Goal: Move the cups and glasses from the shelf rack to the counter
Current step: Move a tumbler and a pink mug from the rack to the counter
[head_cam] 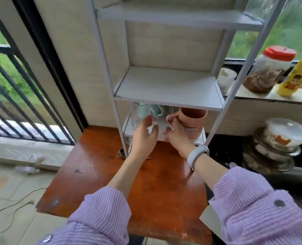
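On the rack's point(168, 89) lowest shelf, your left hand point(143, 137) grips the handle of a clear glass mug point(138, 115), fingers curled round it. Just beside it, your right hand point(176, 133) closes on the handle of a terracotta mug point(193, 121). A pale green cup point(155, 109) stands behind the glass mug, partly hidden. The shelf above hangs low over both mugs. The rack stands on a reddish wooden tabletop point(146, 188). To the right, a sill carries a white cup point(226, 78), a red-lidded jar point(268, 71) holding something brown, and a yellow bottle point(298, 73); lidded glass bowls point(277, 144) are stacked below.
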`<state>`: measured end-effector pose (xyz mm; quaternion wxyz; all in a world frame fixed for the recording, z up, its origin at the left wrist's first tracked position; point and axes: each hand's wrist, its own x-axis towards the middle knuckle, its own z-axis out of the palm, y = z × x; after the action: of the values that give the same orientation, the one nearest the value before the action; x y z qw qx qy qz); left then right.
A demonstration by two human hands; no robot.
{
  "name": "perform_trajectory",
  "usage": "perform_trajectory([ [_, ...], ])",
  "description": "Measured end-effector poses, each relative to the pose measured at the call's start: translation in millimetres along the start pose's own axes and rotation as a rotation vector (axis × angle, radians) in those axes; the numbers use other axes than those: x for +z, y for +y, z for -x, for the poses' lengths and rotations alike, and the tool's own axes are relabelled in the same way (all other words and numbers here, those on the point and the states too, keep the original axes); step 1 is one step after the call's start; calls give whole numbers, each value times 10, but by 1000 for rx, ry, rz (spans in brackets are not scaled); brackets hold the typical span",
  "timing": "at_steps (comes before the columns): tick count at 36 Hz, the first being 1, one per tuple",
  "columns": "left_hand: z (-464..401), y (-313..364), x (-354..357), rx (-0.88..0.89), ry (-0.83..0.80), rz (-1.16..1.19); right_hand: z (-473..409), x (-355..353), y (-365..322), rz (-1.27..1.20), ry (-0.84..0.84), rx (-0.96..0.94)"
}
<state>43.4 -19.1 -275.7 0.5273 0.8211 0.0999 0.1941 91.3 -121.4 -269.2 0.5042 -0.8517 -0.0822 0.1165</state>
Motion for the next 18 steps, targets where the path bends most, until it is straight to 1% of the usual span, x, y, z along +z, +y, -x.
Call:
perform_trajectory([
  [4,-84,12,76,37,10,60,-47,33,15,81,31,-16],
  [11,-37,-85,13,64,20,58,-40,59,122,114,101,-79],
  [13,-13,-104,-21,60,33,54,-6,54,138,64,104,-73],
  [18,46,-127,-115,61,72,64,182,11,217,-191,130,-35],
])
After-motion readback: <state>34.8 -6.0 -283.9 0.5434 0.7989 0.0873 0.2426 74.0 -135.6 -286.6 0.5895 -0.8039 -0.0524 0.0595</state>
